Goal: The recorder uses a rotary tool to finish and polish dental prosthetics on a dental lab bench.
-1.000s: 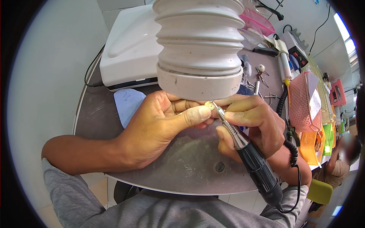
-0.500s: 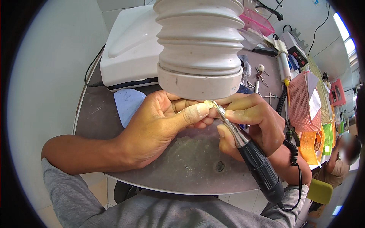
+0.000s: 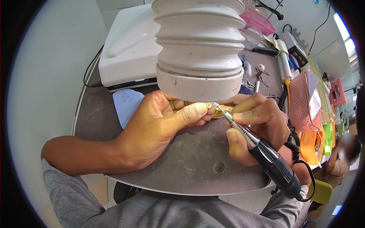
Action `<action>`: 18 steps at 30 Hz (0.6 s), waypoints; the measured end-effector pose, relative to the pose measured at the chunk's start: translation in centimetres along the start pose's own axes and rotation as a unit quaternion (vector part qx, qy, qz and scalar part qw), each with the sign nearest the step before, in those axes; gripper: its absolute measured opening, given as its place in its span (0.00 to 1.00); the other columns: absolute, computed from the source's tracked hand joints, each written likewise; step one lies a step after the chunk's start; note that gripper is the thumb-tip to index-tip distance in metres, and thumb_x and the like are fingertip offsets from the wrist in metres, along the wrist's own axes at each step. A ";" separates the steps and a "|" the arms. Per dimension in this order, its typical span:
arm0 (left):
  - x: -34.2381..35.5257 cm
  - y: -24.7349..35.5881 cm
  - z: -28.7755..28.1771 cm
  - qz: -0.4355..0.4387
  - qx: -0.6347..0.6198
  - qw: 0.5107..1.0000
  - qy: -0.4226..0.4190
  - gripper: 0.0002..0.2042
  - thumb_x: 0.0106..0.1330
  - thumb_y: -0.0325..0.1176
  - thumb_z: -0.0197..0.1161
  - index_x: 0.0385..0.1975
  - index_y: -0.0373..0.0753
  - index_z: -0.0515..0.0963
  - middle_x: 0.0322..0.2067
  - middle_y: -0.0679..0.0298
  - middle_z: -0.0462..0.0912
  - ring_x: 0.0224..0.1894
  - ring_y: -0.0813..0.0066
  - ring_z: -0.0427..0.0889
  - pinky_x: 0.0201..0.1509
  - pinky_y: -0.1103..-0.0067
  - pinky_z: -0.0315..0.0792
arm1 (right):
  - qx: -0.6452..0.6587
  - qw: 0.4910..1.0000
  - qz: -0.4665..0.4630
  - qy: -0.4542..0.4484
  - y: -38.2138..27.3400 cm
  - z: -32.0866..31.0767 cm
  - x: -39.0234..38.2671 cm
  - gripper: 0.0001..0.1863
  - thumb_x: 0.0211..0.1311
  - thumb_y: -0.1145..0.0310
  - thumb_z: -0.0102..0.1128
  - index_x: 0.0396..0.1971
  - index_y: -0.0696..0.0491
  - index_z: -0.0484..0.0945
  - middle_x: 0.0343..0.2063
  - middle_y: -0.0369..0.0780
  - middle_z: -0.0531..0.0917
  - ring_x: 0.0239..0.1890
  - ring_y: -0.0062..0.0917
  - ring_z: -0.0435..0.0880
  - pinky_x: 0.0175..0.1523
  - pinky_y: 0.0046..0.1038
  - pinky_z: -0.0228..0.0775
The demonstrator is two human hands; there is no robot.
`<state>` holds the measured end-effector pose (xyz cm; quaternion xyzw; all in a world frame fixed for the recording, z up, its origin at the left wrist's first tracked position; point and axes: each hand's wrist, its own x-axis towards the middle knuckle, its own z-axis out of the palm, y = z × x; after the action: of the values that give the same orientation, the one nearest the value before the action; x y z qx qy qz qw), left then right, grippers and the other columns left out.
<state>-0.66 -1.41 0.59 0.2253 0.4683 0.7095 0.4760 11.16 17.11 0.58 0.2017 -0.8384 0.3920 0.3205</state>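
My left hand (image 3: 159, 127) pinches a small yellowish cast piece (image 3: 220, 111) between thumb and fingers, just under the mouth of a white ribbed suction hose (image 3: 199, 45). My right hand (image 3: 256, 123) grips a rotary handpiece (image 3: 266, 155) with a metal nose and black body, held like a pen. Its bur tip touches the piece beside my left thumb. Most of the piece is hidden by my fingers and the hose. A coiled black cord runs from the handpiece's rear end.
A dark round worktable (image 3: 190, 163) lies under both hands. A white machine (image 3: 129, 49) stands at the back left, a pale blue sheet (image 3: 127, 104) in front of it. Pink (image 3: 300, 102) and orange (image 3: 310, 142) baskets and small tools sit right. Another person (image 3: 342, 155) sits at far right.
Both hands stay nearly still under the hose. The handpiece tip shifted very slightly against the piece; the grips are the same.
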 end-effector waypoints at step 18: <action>-0.2 0.2 -0.1 -0.023 0.008 1.000 -0.003 0.16 0.72 0.32 0.58 0.55 0.30 0.71 0.43 0.61 0.78 0.47 0.78 0.76 0.54 0.79 0.70 | -0.002 0.999 0.018 0.027 -0.1 0.7 0.3 0.14 0.41 0.81 0.69 0.30 0.59 0.75 0.24 0.43 0.81 0.36 0.38 0.89 0.38 0.30 0.81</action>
<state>-0.75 -1.60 0.79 0.2199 0.4775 0.6939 0.4921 10.70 16.48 0.46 0.1759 -0.8337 0.4015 0.3359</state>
